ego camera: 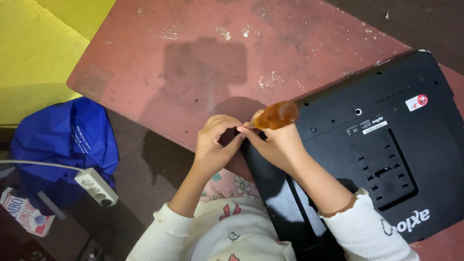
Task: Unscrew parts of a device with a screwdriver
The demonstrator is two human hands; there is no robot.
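Right hand [275, 142]: we see its grip wrapped around a screwdriver [276, 116] with a translucent amber handle; fingers pressed together on the handle.
Left hand [215, 140]: fingertips pinched together just left of the handle's near-left end, touching the right hand's fingertips. What they pinch is too small for us to tell.
Screwdriver position: over the near edge of the bench [193, 63], at the left edge of the black monitor [386, 145].
Long axis: the handle runs from far right to near left. The shaft and tip are hidden between the two hands, so we cannot tell where the tip bears.
Key relation: the tip end points toward the left hand's pinch. We judge the left hand nearer the tip and the right hand nearer the monitor.
Monitor: lies face down on the right part of the bench, back panel up, with its stand mount and labels showing.
Bench surface: worn red top with pale chips.
Containers: a blue bag [67, 140] sits on the floor at left; its contents are not visible.
Other items: a white power strip [96, 186] with cable lies near the bag, and a printed box [24, 212] is at the near left corner.
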